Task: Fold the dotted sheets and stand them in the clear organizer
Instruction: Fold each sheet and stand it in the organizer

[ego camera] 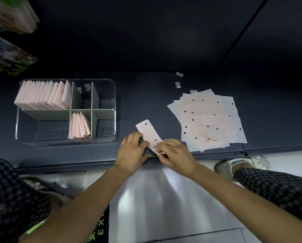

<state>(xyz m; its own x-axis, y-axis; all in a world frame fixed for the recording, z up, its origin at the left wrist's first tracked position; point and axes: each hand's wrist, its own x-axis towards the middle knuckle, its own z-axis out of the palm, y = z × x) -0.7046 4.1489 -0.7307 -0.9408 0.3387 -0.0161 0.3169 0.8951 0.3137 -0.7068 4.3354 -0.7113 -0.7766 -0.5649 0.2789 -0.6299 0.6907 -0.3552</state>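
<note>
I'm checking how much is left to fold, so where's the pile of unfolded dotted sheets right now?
The unfolded pile lies fanned out on the dark shelf, right of the sheet being folded and beyond the right hand.

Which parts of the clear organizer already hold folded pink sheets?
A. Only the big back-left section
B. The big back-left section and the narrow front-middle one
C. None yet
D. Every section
B: in the clear organizer, a long row of folded sheets stands in the back-left section and a few more folded sheets stand in the narrow front-middle one; the other sections show only the dark bottom.
</note>
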